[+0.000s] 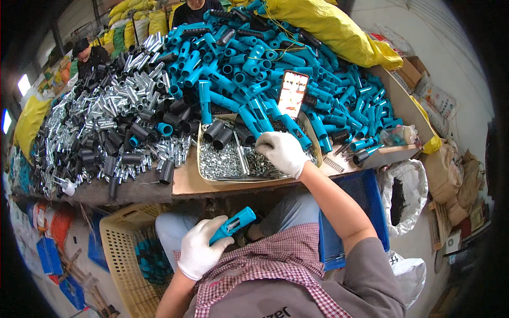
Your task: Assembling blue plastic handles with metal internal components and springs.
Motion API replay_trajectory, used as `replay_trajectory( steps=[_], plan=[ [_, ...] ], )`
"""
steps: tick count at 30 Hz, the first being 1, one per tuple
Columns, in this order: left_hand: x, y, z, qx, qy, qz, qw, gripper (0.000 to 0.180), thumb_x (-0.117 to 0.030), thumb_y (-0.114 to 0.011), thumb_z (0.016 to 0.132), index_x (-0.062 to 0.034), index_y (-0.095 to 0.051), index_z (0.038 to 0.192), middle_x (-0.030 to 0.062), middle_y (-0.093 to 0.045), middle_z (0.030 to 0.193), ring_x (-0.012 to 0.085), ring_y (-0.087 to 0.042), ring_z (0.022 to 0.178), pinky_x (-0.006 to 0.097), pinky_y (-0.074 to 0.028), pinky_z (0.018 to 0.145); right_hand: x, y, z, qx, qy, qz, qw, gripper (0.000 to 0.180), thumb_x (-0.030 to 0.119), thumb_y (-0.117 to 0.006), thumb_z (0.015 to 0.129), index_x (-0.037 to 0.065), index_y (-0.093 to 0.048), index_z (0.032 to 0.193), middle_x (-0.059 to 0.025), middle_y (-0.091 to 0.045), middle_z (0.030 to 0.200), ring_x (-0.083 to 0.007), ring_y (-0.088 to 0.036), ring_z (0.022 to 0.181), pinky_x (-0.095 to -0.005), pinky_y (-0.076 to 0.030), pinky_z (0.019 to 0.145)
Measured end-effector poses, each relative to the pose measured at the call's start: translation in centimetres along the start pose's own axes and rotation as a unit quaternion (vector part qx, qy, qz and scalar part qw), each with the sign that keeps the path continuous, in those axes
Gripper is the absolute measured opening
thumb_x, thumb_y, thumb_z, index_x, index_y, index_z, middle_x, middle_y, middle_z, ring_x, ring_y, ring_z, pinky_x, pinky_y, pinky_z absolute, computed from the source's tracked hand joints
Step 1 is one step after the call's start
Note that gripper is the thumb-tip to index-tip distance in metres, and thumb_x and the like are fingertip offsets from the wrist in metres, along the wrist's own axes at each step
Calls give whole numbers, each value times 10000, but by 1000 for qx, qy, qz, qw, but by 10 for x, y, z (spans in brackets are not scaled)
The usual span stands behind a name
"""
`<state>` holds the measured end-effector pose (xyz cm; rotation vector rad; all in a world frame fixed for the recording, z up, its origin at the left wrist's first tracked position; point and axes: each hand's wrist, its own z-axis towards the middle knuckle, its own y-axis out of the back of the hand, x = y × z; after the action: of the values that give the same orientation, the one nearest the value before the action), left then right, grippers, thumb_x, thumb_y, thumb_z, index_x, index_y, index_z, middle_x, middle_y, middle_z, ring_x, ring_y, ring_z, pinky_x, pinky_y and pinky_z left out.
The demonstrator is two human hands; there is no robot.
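Note:
In front of my apron, my left hand, in a white glove, grips a teal plastic tube housing with a dark slot in its side. It tilts up to the right. My gloved right hand is over the right part of a shallow cream tray, fingers curled and drawn together. Their tips are hidden, so what they hold, if anything, does not show. Many small metal pieces fill the tray. Black tubes and a thin metal rod lie on them. A lit phone leans behind the tray.
Teal housings form a big heap behind the tray; metal tubes and black sleeves pile at left. Springs lie right. Below are a yellow crate of teal parts, a blue bin and a white sack. Two people sit beyond.

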<state>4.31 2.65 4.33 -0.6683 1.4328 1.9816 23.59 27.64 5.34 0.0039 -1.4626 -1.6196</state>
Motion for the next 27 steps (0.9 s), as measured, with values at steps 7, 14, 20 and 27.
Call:
replay_trajectory(
  steps=[7, 14, 20, 27],
  plan=[
    [7, 8, 10, 3, -58, 64, 996, 488, -206, -815, 695, -77, -672, 1144, 129, -688, 940, 323, -671, 839, 385, -535, 716, 58, 8, -32, 127, -62, 347, 927, 171, 105, -688, 806, -16, -710, 925, -68, -710, 870, -125, -660, 821, -281, -526, 790],
    [-17, 16, 18, 96, -64, 172, 978, 750, -242, -818, 654, -47, -552, 1327, 147, -686, 900, 324, -656, 754, 415, -530, 673, 81, -4, -59, 261, 28, 172, 949, 219, 208, -709, 802, 23, -719, 920, -179, -708, 890, -328, -693, 851, -397, -536, 780],
    [-7, 5, 15, 66, -111, 136, 982, 826, -245, -823, 633, -36, -512, 1370, 155, -633, 782, 337, -650, 729, 430, -521, 656, 85, -31, -78, 212, 100, 111, 966, 221, 246, -667, 848, 39, -674, 924, -165, -649, 874, -374, -641, 867, -452, -508, 789],
    [-5, 8, 14, 95, -60, 175, 978, 831, -247, -812, 665, -61, -475, 1401, 107, -648, 800, 302, -631, 713, 421, -508, 626, 83, -32, -99, 136, 173, 34, 975, 216, 260, -679, 839, 79, -679, 957, -115, -637, 859, -314, -651, 850, -418, -524, 762]
  ],
)
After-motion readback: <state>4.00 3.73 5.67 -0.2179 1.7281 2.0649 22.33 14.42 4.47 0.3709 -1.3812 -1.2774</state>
